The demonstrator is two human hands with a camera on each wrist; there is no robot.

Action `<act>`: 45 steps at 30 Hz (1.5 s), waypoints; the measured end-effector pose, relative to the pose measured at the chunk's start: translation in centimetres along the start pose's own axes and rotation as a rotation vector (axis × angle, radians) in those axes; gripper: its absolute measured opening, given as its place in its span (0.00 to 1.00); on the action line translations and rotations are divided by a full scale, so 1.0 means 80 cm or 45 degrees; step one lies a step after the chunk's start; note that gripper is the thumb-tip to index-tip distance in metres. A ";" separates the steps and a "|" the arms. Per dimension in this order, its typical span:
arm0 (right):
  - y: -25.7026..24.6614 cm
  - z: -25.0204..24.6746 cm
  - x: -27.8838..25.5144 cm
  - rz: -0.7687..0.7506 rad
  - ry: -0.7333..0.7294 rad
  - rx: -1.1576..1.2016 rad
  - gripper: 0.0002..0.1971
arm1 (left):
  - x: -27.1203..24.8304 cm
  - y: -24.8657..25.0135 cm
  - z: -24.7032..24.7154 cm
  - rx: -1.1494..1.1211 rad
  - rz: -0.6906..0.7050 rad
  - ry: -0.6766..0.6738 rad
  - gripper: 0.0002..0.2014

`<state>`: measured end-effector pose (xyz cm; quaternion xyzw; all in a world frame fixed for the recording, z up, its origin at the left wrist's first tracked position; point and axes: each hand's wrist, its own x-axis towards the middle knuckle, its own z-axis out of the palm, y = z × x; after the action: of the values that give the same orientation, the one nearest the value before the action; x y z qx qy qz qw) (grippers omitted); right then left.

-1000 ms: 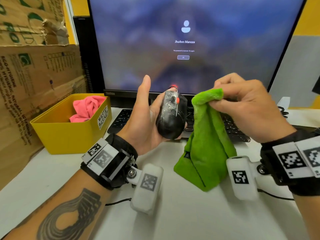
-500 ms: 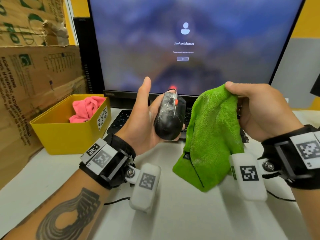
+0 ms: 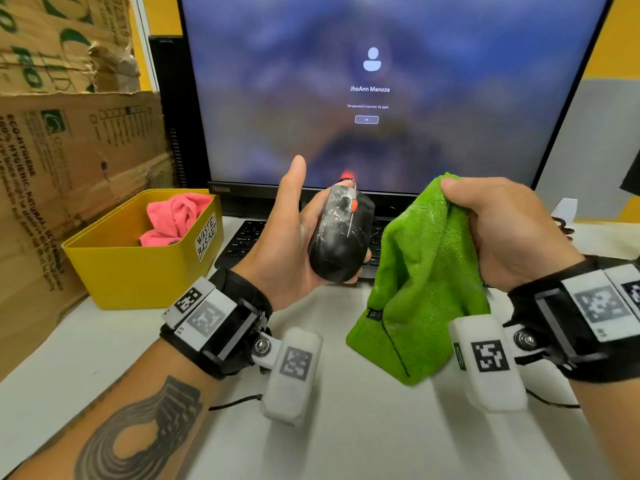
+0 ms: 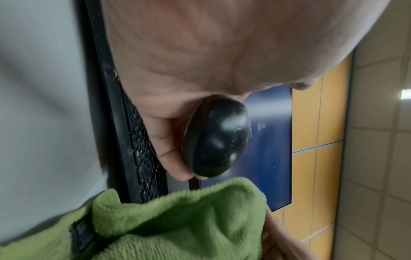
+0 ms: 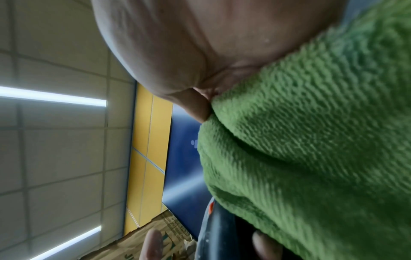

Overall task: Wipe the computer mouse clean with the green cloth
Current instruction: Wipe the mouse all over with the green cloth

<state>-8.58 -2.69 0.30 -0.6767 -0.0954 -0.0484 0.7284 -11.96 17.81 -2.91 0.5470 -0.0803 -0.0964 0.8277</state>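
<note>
The left hand cradles the black computer mouse in its curled fingers, thumb raised, above the keyboard; white smears mark the mouse's top. Just beside it, the right hand pinches the upper edge of the green cloth, which hangs down to the white desk. At left stands a yellow waste basket containing a pink cloth; behind, a lit monitor.
</note>
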 end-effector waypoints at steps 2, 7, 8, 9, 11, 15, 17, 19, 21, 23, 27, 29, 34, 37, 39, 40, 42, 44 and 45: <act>0.000 0.004 -0.001 -0.061 -0.009 -0.095 0.16 | 0.000 0.000 -0.001 0.022 -0.008 0.010 0.41; 0.000 -0.002 -0.001 -0.022 -0.213 -0.066 0.16 | -0.002 0.000 0.001 0.062 -0.023 -0.001 0.41; 0.002 -0.004 0.000 -0.069 -0.221 -0.143 0.18 | -0.002 0.000 0.001 0.059 -0.026 -0.002 0.41; 0.006 -0.005 0.001 -0.130 -0.205 -0.247 0.20 | -0.003 0.001 0.002 0.055 -0.029 -0.006 0.41; 0.012 -0.003 0.002 -0.203 -0.167 -0.398 0.24 | -0.002 0.001 0.002 0.065 -0.029 -0.018 0.41; 0.016 0.000 0.004 -0.249 -0.129 -0.394 0.25 | -0.001 0.000 0.000 0.078 -0.013 -0.064 0.43; 0.015 -0.002 0.005 -0.301 -0.126 -0.494 0.19 | 0.000 -0.001 -0.001 0.073 -0.012 -0.085 0.44; 0.018 -0.003 0.006 -0.396 -0.091 -0.656 0.12 | 0.000 -0.001 -0.002 0.073 -0.011 -0.099 0.44; 0.017 -0.004 0.005 -0.513 -0.030 -0.769 0.10 | 0.000 -0.001 -0.002 0.077 -0.011 -0.102 0.44; 0.014 -0.002 0.003 -0.624 0.025 -0.741 0.09 | -0.001 0.000 -0.002 0.080 -0.014 -0.102 0.44; 0.014 -0.004 0.001 -0.854 0.075 -0.708 0.16 | -0.002 -0.001 -0.001 0.106 -0.014 -0.109 0.45; 0.014 0.000 -0.002 -0.911 0.084 -0.675 0.15 | -0.002 -0.001 -0.001 0.130 -0.009 -0.117 0.45; 0.022 0.012 -0.006 -0.980 0.163 -0.710 0.09 | -0.003 -0.002 0.001 0.132 -0.005 -0.168 0.45; 0.029 0.016 -0.006 -1.101 0.185 -0.824 0.03 | -0.005 -0.002 0.005 0.152 -0.010 -0.223 0.46; 0.030 0.017 -0.005 -1.149 0.164 -0.893 0.04 | -0.006 -0.002 0.005 0.151 -0.009 -0.237 0.46; 0.030 0.017 -0.005 -1.152 0.122 -0.906 0.04 | -0.006 -0.002 0.005 0.148 -0.004 -0.236 0.47; 0.029 0.016 -0.005 -1.127 0.010 -0.907 0.05 | -0.006 -0.001 0.003 0.146 0.007 -0.221 0.47; 0.027 0.013 -0.006 -1.089 -0.092 -0.885 0.04 | -0.004 -0.001 0.001 0.142 0.013 -0.198 0.47; 0.026 0.011 -0.005 -1.069 -0.135 -0.878 0.05 | -0.004 -0.001 0.001 0.131 0.015 -0.183 0.46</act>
<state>-8.62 -1.68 -1.79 -0.7815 -0.3726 -0.3295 0.3766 -12.27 17.79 -2.99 0.5801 -0.1475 -0.1262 0.7911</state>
